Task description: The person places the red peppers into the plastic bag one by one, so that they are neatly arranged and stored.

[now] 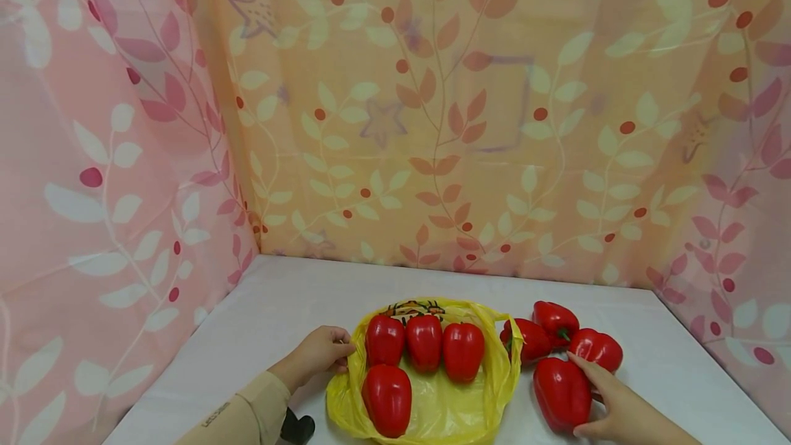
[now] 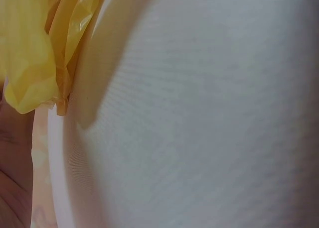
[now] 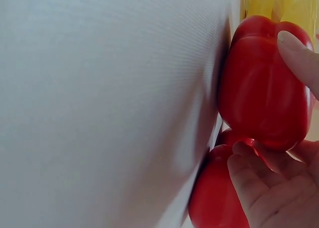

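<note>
A yellow plastic bag lies spread wide at its mouth, with several red bell peppers inside; one of them sits nearer the front left. At the bag's left rim, my left hand pinches the plastic. A fold of the yellow bag hangs beside the palm in the left wrist view. To the right of the bag, my right hand grips a red bell pepper, thumb on one side and fingers on the other. The right wrist view shows this pepper against the white tabletop, another pepper by the fingertips.
Three more red peppers cluster behind the gripped one, the leftmost touching or close to the bag's right rim. A small black object lies by the left sleeve. Patterned cloth walls enclose the white table at the back and sides.
</note>
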The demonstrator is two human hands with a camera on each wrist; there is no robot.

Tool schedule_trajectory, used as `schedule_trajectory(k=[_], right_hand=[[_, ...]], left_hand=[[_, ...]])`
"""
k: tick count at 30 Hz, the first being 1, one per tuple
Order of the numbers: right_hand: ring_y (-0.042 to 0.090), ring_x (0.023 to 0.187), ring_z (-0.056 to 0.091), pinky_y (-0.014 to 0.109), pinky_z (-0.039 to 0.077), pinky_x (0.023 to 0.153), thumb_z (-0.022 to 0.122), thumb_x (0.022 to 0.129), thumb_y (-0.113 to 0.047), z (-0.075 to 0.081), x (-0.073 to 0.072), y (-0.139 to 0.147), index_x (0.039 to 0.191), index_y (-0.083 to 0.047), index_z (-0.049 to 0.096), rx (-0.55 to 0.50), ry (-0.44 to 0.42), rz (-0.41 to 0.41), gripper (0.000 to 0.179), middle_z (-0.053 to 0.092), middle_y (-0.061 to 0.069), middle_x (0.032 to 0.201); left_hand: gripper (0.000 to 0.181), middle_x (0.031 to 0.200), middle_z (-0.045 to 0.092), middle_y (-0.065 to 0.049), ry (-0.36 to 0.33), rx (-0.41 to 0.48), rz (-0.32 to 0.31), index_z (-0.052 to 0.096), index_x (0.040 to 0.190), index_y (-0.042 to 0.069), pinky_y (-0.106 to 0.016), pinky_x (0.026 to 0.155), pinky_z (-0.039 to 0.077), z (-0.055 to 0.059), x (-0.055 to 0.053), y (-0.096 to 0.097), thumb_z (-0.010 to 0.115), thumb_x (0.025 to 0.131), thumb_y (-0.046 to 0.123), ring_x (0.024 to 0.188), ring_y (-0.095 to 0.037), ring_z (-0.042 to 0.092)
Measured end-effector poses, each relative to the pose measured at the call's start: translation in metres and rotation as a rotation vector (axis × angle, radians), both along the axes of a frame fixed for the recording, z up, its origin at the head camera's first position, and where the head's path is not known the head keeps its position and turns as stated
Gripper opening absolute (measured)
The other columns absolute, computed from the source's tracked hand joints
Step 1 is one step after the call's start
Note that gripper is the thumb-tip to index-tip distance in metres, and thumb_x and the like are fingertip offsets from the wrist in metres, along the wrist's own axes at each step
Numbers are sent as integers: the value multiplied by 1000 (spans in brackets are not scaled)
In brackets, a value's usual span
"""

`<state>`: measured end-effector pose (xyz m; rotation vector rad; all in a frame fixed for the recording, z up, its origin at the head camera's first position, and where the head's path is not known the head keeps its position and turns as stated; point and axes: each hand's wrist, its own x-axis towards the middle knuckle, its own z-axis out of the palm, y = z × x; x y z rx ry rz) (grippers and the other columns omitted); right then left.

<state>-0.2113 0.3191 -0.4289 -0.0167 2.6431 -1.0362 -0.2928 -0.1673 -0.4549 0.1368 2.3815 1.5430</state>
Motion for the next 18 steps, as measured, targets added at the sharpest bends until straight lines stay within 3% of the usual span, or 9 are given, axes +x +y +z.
schedule_trajectory(k=[18], right_hand=[[45,110,44,45,53,71,83,53,-44,-2,2,5,139,-1,18,-51,18,14,116,35,30,131]], left_hand=[[13,69,56,-5,-10,9,2,60,84,4,-26,60,53,1,-1,0,63,86,17,57,-13,53]])
